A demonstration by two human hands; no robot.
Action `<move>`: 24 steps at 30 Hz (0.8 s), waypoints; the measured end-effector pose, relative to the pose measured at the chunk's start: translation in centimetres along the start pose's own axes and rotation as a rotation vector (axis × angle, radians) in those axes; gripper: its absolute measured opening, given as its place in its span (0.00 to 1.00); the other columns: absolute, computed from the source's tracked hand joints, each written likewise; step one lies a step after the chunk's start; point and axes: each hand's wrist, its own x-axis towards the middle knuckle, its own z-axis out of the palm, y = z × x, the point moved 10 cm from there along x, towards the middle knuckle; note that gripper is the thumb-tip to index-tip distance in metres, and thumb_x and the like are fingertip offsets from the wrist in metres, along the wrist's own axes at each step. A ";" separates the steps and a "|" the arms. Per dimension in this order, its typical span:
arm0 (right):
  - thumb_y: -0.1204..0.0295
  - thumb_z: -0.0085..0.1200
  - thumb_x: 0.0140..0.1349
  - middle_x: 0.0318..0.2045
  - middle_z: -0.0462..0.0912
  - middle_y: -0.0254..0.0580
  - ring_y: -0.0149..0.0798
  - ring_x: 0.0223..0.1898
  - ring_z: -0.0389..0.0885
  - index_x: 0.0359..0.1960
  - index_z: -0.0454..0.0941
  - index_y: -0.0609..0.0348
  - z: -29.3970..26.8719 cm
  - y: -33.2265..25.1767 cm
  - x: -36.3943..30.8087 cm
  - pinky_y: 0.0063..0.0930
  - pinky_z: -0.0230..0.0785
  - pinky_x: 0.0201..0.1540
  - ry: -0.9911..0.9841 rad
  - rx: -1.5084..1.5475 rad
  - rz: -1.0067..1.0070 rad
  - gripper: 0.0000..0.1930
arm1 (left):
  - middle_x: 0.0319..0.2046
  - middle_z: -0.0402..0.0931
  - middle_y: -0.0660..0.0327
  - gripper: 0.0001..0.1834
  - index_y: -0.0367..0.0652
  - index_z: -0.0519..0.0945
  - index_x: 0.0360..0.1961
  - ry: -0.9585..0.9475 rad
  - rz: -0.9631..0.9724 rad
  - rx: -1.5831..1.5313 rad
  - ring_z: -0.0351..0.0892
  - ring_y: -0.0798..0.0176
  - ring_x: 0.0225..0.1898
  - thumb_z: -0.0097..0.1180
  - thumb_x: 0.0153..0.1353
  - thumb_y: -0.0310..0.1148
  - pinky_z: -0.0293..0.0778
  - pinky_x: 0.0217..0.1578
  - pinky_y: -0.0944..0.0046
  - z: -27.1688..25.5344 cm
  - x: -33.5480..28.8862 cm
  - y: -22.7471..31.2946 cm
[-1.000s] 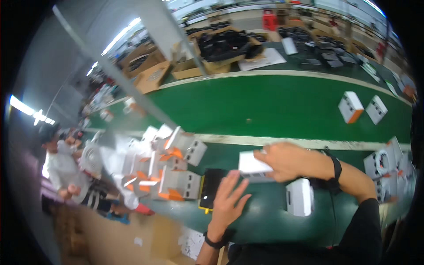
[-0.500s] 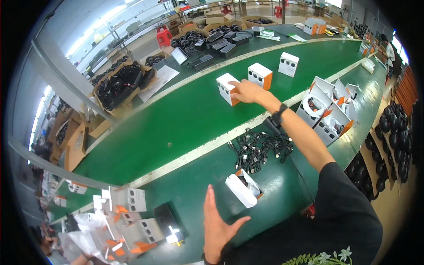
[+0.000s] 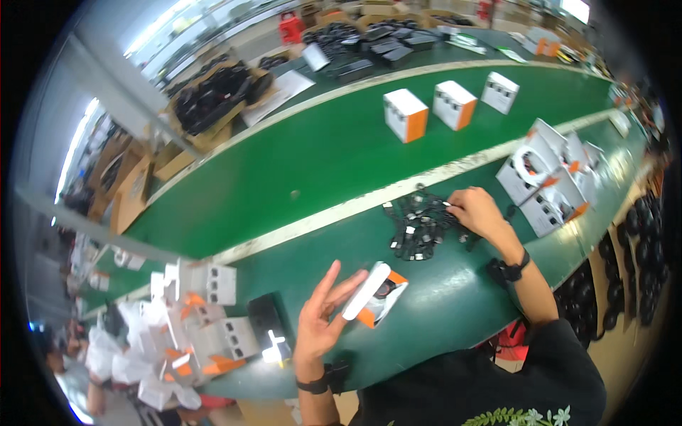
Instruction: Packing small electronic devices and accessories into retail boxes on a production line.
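My left hand point(image 3: 320, 316) has its fingers spread, and its fingertips rest against the raised white flap of a small open box point(image 3: 389, 302). The box is white outside and orange inside, with a round dark item and clear or white wrapping partly visible in it. My right hand point(image 3: 480, 213) is closed in a pinch at the right side of a pile of black cables point(image 3: 415, 231) with metal plugs. A light connector end shows at its fingertips; the rest of that cable merges with the pile.
Three closed white-and-orange boxes point(image 3: 406, 117) stand on the green conveyor belt point(image 3: 284, 192). Opened boxes with white wrapping point(image 3: 543, 181) sit at the right, and more opened boxes point(image 3: 202, 319) at the left. A black case point(image 3: 268, 323) lies beside those. Cartons of black items line the far side.
My right hand has let go of a box on the belt and come back to the cables. My left hand has moved to the open box's flap, and that box is turned and tilted differently.
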 end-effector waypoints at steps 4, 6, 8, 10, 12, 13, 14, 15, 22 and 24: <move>0.76 0.67 0.62 0.33 0.90 0.52 0.59 0.43 0.84 0.56 0.85 0.63 -2.7 -0.9 -1.1 0.49 0.76 0.51 0.118 0.145 0.062 0.19 | 0.66 0.81 0.42 0.43 0.34 0.62 0.80 0.314 -0.028 -0.042 0.79 0.47 0.70 0.68 0.66 0.22 0.74 0.71 0.49 -1.6 -1.5 -1.8; 0.77 0.66 0.63 0.36 0.89 0.51 0.58 0.45 0.83 0.58 0.85 0.64 -4.4 -1.9 -1.4 0.49 0.76 0.51 0.207 0.155 0.062 0.20 | 0.67 0.80 0.42 0.44 0.35 0.62 0.80 0.376 0.046 0.031 0.81 0.51 0.67 0.69 0.66 0.21 0.78 0.65 0.54 -0.8 -2.8 -1.4; 0.77 0.66 0.64 0.37 0.89 0.51 0.58 0.46 0.83 0.58 0.85 0.64 -5.7 -1.6 -2.5 0.49 0.76 0.51 0.258 0.166 0.094 0.20 | 0.69 0.77 0.42 0.46 0.35 0.63 0.79 0.402 0.227 0.277 0.80 0.54 0.67 0.73 0.62 0.22 0.80 0.60 0.58 1.3 -3.2 1.7; 0.77 0.66 0.64 0.37 0.90 0.53 0.57 0.43 0.85 0.56 0.86 0.64 -7.6 -3.0 -3.1 0.47 0.78 0.50 0.353 0.008 -0.078 0.18 | 0.70 0.75 0.41 0.47 0.35 0.62 0.80 0.437 0.162 0.399 0.78 0.53 0.69 0.73 0.62 0.21 0.78 0.64 0.56 2.3 -3.4 0.9; 0.77 0.66 0.64 0.37 0.90 0.53 0.59 0.41 0.86 0.55 0.87 0.64 -7.3 -1.5 -2.9 0.46 0.79 0.49 0.320 0.070 0.013 0.17 | 0.73 0.71 0.41 0.46 0.36 0.60 0.81 0.488 0.100 0.398 0.73 0.50 0.73 0.69 0.65 0.19 0.69 0.74 0.50 2.4 -3.5 -0.6; 0.76 0.67 0.65 0.37 0.91 0.54 0.60 0.39 0.88 0.53 0.87 0.64 -6.7 -0.2 -2.9 0.46 0.81 0.48 0.276 0.146 0.091 0.15 | 0.73 0.71 0.41 0.46 0.36 0.60 0.81 0.464 0.110 0.384 0.73 0.50 0.73 0.69 0.65 0.19 0.69 0.74 0.50 2.5 -3.4 -1.0; 0.78 0.66 0.65 0.33 0.91 0.51 0.55 0.35 0.90 0.49 0.86 0.65 -7.5 -0.4 -3.3 0.43 0.83 0.44 0.359 0.108 0.025 0.12 | 0.74 0.70 0.41 0.44 0.36 0.60 0.81 0.481 0.115 0.302 0.72 0.50 0.74 0.66 0.66 0.18 0.68 0.75 0.50 1.8 -3.4 -1.3; 0.78 0.66 0.65 0.33 0.91 0.51 0.55 0.35 0.90 0.49 0.86 0.65 -8.0 -1.5 -3.5 0.43 0.83 0.44 0.364 0.106 0.025 0.12 | 0.75 0.69 0.42 0.43 0.36 0.59 0.81 0.518 0.114 0.231 0.71 0.50 0.75 0.64 0.68 0.17 0.67 0.76 0.49 0.7 -3.7 -1.4; 0.82 0.69 0.64 0.37 0.84 0.37 0.28 0.36 0.87 0.47 0.77 0.64 -10.1 -4.8 -8.7 0.21 0.83 0.37 0.472 0.892 0.075 0.14 | 0.78 0.66 0.43 0.36 0.35 0.59 0.82 0.471 0.109 0.111 0.66 0.54 0.77 0.55 0.76 0.22 0.59 0.77 0.54 0.7 -2.5 -0.9; 0.82 0.71 0.63 0.39 0.83 0.36 0.29 0.37 0.87 0.45 0.78 0.66 -9.4 -7.9 -10.5 0.21 0.83 0.38 0.356 0.999 0.038 0.13 | 0.77 0.66 0.44 0.36 0.36 0.59 0.82 0.461 0.110 0.096 0.66 0.54 0.77 0.54 0.76 0.22 0.59 0.77 0.53 0.4 -2.5 -0.9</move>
